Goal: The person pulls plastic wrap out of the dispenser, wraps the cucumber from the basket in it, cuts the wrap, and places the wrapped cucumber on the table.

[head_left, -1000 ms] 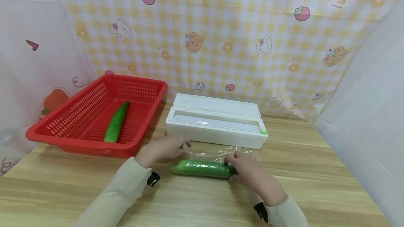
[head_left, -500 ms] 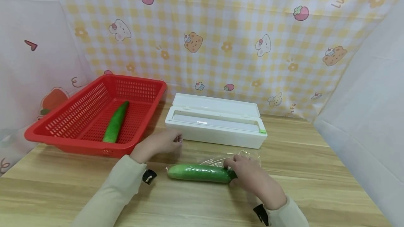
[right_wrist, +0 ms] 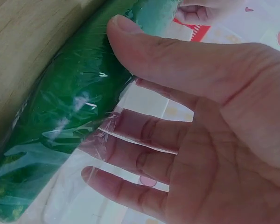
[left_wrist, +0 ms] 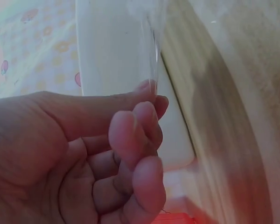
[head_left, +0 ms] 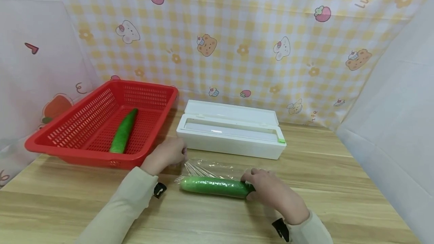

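While the left grip [head_left: 168,151] pinches clear film [head_left: 213,168] and the right grip [head_left: 268,188] holds the cucumber [head_left: 213,186] between the counter's [head_left: 325,183] side edges, wrapping appears partial: cucumber covered, film behind it loose.

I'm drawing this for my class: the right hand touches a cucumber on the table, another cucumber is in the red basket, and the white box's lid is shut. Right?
Not quite: the head view shows the lid of the white box open. The rest is right: the right hand touches a cucumber on the table, another cucumber is in the red basket.
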Motion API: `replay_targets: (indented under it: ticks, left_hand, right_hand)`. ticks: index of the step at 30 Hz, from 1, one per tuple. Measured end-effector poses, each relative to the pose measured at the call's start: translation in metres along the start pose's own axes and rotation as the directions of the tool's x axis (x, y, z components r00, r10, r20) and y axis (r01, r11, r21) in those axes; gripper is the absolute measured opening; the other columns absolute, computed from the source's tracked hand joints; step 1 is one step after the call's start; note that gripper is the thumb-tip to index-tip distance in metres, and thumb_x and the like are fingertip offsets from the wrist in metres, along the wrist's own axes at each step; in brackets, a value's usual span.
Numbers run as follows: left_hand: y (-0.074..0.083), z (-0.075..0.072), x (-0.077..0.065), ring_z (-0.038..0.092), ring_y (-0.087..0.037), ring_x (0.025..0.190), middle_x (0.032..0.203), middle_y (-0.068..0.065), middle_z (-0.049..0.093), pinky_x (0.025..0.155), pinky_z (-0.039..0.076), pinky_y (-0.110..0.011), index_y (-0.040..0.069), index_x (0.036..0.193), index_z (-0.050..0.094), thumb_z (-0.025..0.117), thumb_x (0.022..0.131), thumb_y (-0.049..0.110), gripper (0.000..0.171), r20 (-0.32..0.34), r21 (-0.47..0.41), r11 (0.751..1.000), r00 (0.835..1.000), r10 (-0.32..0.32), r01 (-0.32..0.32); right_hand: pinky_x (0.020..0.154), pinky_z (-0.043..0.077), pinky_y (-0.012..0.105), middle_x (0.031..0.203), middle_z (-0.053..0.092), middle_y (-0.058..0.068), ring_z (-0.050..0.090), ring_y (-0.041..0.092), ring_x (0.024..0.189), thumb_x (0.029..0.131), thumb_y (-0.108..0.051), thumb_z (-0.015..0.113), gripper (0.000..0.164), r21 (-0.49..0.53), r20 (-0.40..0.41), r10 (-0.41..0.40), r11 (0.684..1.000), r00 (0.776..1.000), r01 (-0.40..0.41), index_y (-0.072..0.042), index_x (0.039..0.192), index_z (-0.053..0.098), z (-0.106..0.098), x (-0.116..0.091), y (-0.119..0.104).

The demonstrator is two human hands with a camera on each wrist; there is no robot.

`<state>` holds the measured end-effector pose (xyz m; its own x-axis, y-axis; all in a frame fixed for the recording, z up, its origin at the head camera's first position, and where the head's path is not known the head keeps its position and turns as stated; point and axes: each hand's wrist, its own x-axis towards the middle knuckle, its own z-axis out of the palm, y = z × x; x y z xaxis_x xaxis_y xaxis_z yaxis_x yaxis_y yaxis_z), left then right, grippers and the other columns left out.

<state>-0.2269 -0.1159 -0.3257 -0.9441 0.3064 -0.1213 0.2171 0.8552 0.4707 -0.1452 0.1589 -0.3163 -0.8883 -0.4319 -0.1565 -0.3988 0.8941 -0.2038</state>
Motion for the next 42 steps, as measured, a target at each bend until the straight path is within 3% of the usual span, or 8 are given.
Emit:
replay_targets:
  ticks: [6,14,19,21,25,28,32,42]
  left_hand:
    - [-0.002,0.004,0.001,0.052,-0.014,0.044,0.054,-0.005,0.054,0.040,0.040,-0.022,0.006,0.069,0.057,0.067,0.082,0.005,0.017,0.006,-0.045,0.997,0.998,-0.060,0.060]
    - [-0.007,0.003,0.000,0.056,-0.019,0.046,0.062,-0.009,0.054,0.040,0.042,-0.024,0.004,0.076,0.053,0.049,0.087,-0.002,0.013,-0.021,-0.012,0.988,0.987,-0.157,0.156]
    - [0.008,-0.001,-0.005,0.052,-0.015,0.060,0.068,-0.003,0.056,0.052,0.042,-0.025,0.006,0.077,0.057,0.057,0.086,0.004,0.009,0.026,0.023,0.996,0.996,0.081,-0.082]
    - [0.020,0.001,-0.010,0.051,-0.014,0.066,0.072,-0.001,0.058,0.058,0.043,-0.026,0.008,0.079,0.060,0.060,0.086,0.009,0.007,0.087,-0.026,0.976,0.973,0.216,-0.214]
    - [0.048,0.014,-0.020,0.055,-0.011,0.078,0.085,0.003,0.061,0.069,0.048,-0.027,0.012,0.092,0.063,0.068,0.084,0.023,0.014,0.218,-0.094,0.927,0.901,0.376,-0.364]
    - [0.063,0.027,-0.024,0.054,-0.007,0.083,0.093,0.005,0.059,0.074,0.047,-0.024,0.015,0.099,0.061,0.074,0.078,0.029,0.029,0.225,0.048,0.894,0.877,0.424,-0.445]
    - [0.071,0.039,-0.026,0.052,-0.004,0.081,0.096,0.005,0.058,0.072,0.047,-0.023,0.018,0.101,0.060,0.077,0.074,0.031,0.034,0.179,0.218,0.855,0.881,0.438,-0.470]
    - [0.068,0.039,-0.024,0.048,-0.004,0.073,0.088,0.005,0.057,0.067,0.043,-0.021,0.015,0.093,0.065,0.078,0.074,0.029,0.027,0.153,0.155,0.870,0.881,0.447,-0.468]
  right_hand:
    - [0.079,0.040,0.040,0.092,0.057,-0.001,0.049,0.014,0.083,0.073,-0.017,0.075,0.039,-0.002,0.018,-0.002,1.000,1.000,0.002,-0.011,0.110,0.064,-0.001,-0.001,0.000]
    - [0.073,0.039,0.035,0.090,0.056,-0.001,0.046,0.013,0.079,0.074,-0.018,0.075,0.043,-0.013,0.021,0.010,1.000,1.000,-0.009,-0.012,0.115,0.064,0.000,0.000,0.002]
    - [0.072,0.038,0.034,0.089,0.055,-0.001,0.045,0.013,0.078,0.075,-0.018,0.074,0.043,-0.026,0.027,0.020,0.999,0.999,-0.019,-0.012,0.117,0.064,0.000,0.001,0.003]
    - [0.071,0.038,0.033,0.088,0.054,-0.001,0.044,0.013,0.076,0.076,-0.018,0.073,0.043,-0.037,0.027,0.019,0.999,0.999,-0.018,-0.012,0.117,0.064,0.001,0.001,0.003]
    - [0.070,0.038,0.033,0.088,0.054,0.000,0.043,0.014,0.075,0.076,-0.018,0.073,0.044,-0.045,0.029,0.019,0.999,0.999,-0.018,-0.012,0.118,0.064,0.000,0.001,0.002]
    - [0.071,0.039,0.034,0.089,0.054,0.001,0.044,0.014,0.076,0.076,-0.018,0.073,0.044,-0.046,0.034,0.023,0.999,0.999,-0.022,-0.012,0.118,0.064,0.000,0.001,0.002]
    - [0.072,0.039,0.033,0.090,0.055,0.001,0.045,0.014,0.076,0.076,-0.018,0.072,0.044,-0.051,0.040,0.025,0.998,0.999,-0.023,-0.013,0.119,0.064,-0.001,0.001,0.001]
    - [0.075,0.046,0.040,0.096,0.062,0.007,0.055,0.019,0.082,0.077,-0.011,0.073,0.036,0.036,0.004,0.018,0.999,1.000,-0.018,-0.005,0.108,0.056,-0.001,0.001,0.001]
